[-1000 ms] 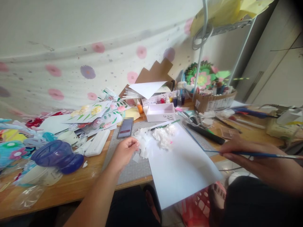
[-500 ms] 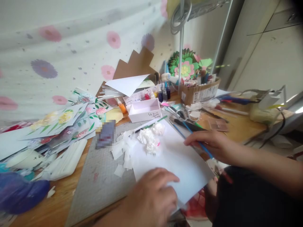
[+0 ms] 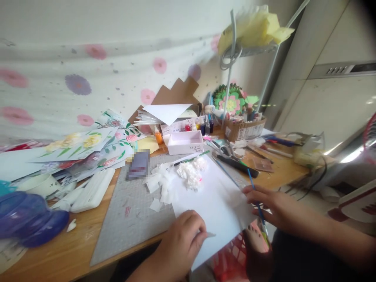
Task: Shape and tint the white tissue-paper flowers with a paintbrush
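Note:
My left hand (image 3: 188, 239) is closed in a pinch over the near edge of a white paper sheet (image 3: 214, 203). From its fingertips sticks a small pale pointed piece (image 3: 210, 235), too small to name surely. At the sheet's right edge, my right hand (image 3: 267, 203) holds a thin blue paintbrush (image 3: 250, 175) between its fingers, handle end up and the other end pointing down past the hand. Crumpled white tissue (image 3: 192, 174) lies on the sheet's far left part, with a pink spot on it. Small white tissue squares (image 3: 160, 182) are scattered beside it.
A grey cutting mat (image 3: 117, 223) lies under the sheet. Behind stand a white box (image 3: 185, 143), an orange bottle (image 3: 158, 135) and a cardboard box (image 3: 246, 129) of tools. Scissors (image 3: 227, 150) lie at the right, painted papers (image 3: 79, 145) and a purple-blue object (image 3: 28, 219) left.
My left hand's fingers have closed into a pinch, with a small pale piece now showing. My right hand has shifted right with the paintbrush, which stands steeper. The camera view has tilted up.

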`<state>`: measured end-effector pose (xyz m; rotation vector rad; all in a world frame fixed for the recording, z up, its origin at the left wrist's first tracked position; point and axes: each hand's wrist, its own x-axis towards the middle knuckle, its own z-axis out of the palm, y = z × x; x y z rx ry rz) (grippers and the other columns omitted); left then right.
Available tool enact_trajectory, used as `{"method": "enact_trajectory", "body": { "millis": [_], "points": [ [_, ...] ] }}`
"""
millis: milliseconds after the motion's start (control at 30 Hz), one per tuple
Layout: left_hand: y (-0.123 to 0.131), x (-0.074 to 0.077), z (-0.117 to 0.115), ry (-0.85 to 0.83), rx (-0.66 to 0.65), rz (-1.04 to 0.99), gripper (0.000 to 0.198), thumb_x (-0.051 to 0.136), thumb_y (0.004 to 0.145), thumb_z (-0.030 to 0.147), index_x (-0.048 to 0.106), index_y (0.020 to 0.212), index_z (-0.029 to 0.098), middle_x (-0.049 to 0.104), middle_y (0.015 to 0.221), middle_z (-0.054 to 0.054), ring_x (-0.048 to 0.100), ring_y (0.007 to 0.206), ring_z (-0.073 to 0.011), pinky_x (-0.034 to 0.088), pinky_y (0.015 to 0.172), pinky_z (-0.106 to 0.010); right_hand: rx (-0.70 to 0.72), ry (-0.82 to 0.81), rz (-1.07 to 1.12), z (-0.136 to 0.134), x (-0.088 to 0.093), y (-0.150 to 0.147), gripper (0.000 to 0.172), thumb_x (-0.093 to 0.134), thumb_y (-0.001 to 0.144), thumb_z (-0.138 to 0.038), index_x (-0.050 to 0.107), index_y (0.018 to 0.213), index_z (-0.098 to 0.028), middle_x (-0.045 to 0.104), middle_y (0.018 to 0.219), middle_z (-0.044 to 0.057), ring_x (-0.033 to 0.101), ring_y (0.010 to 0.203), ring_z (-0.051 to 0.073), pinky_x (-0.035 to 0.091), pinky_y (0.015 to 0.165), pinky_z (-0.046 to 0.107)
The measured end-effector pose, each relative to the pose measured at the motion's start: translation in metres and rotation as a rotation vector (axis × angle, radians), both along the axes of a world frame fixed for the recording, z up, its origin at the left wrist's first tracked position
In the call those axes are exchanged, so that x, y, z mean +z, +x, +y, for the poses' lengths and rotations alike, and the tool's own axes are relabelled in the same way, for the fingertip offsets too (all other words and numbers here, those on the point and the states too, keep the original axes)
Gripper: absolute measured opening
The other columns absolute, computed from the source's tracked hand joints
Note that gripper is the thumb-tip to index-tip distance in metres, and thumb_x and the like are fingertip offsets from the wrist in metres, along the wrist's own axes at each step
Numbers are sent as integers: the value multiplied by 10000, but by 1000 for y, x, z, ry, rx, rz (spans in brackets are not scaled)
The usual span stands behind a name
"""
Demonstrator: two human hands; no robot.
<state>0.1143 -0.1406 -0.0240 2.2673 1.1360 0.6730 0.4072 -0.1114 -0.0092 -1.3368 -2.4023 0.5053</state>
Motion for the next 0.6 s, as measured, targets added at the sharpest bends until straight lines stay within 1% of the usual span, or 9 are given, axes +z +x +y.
{"method": "enact_trajectory", "body": {
  "millis": [67,133,233,333,433,467,533,567,600],
  "points": [
    [-3,5,0,-60,49,-7,109,485,831,177,509,725,182,575,760,-31,548,728,-159,435,657,-264,-6,-106,46,-2,4,-5,116,519,780,-166,598,860,-194,597,1155,85,616,958,196,488,822,304],
    [-7,9,1,-92,84,-50,112,482,826,176,521,721,183,570,739,-16,533,702,-147,414,647,-247,-47,-178,102,-3,7,-12,95,523,779,-174,595,841,-174,643,1049,91,626,887,195,495,780,308],
    [-18,15,5,-133,160,-123,115,473,818,188,548,730,186,582,723,-3,532,688,-144,402,640,-238,-74,-202,132,-8,8,-30,104,520,775,-179,608,827,-160,681,881,74,631,766,182,502,687,295],
    [-33,21,11,-158,243,-146,131,476,817,238,566,735,188,582,701,8,531,675,-146,398,622,-236,-34,-218,167,-21,3,-58,91,530,761,-174,615,794,-172,687,864,53,634,757,169,505,669,271],
    [-49,28,22,-171,299,-117,151,489,805,277,578,725,186,583,682,14,533,661,-147,392,606,-235,49,-300,301,-34,5,-85,68,551,738,-175,610,769,-189,675,982,50,639,858,172,515,703,256],
    [-53,31,27,-177,310,-104,153,496,797,284,581,720,184,583,674,15,533,654,-147,390,598,-235,108,-339,307,-35,9,-91,77,569,722,-176,620,777,-191,671,1008,54,638,886,180,515,728,263],
    [-58,37,40,-187,327,-83,147,513,780,291,582,715,180,574,655,17,524,631,-144,378,573,-234,246,-370,289,-32,19,-95,112,572,727,-183,642,814,-187,681,972,63,642,870,185,515,732,271],
    [-59,40,48,-191,334,-76,140,523,771,294,577,710,179,566,644,20,514,615,-141,368,557,-232,307,-375,281,-26,25,-94,133,544,765,-197,649,844,-179,686,928,66,642,846,178,511,747,278],
    [-58,42,55,-194,339,-68,133,534,763,295,569,705,181,555,633,25,502,600,-136,358,541,-228,334,-384,292,-18,31,-91,181,491,819,-221,650,890,-170,686,883,69,640,803,167,513,733,278]
  ]
}}
